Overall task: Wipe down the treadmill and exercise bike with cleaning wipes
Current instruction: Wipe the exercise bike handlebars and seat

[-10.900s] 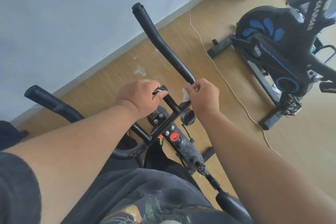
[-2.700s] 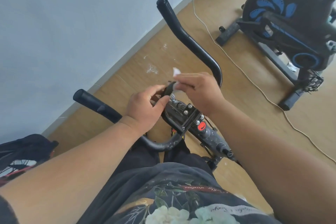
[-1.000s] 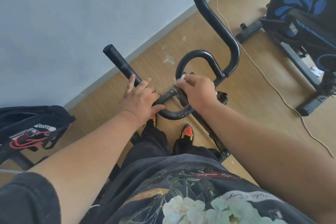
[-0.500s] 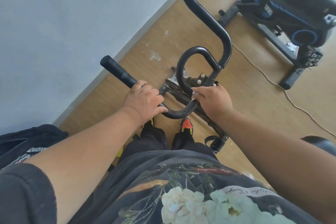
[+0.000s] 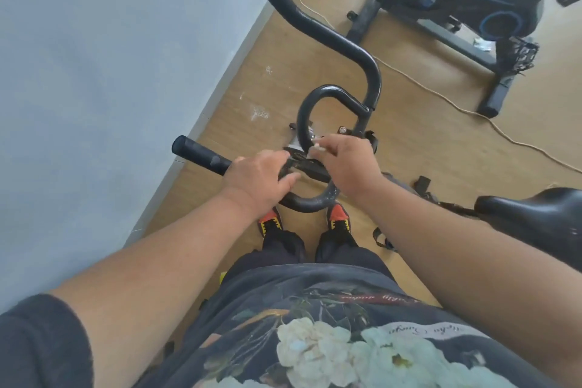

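Right in front of me are the black handlebars (image 5: 327, 35) of an exercise bike, with a curved inner loop. My left hand (image 5: 256, 175) grips the left bar beside its foam grip (image 5: 201, 156). My right hand (image 5: 346, 162) pinches a small white wipe (image 5: 316, 148) against the loop near the centre clamp (image 5: 310, 168). Most of the wipe is hidden by my fingers. The bike's black saddle (image 5: 532, 214) shows at the right edge.
A second black and blue exercise bike (image 5: 466, 0) stands on the wooden floor at the upper right. A pale cord (image 5: 441, 98) trails across the floor between the two bikes. A grey wall (image 5: 110, 72) runs close along the left. My feet in orange shoes (image 5: 338, 219) are below the bars.
My right hand has moved up from the lower curve of the loop to the centre clamp, with the wipe showing at its fingertips. My left hand stays on the left bar. The view has shifted.
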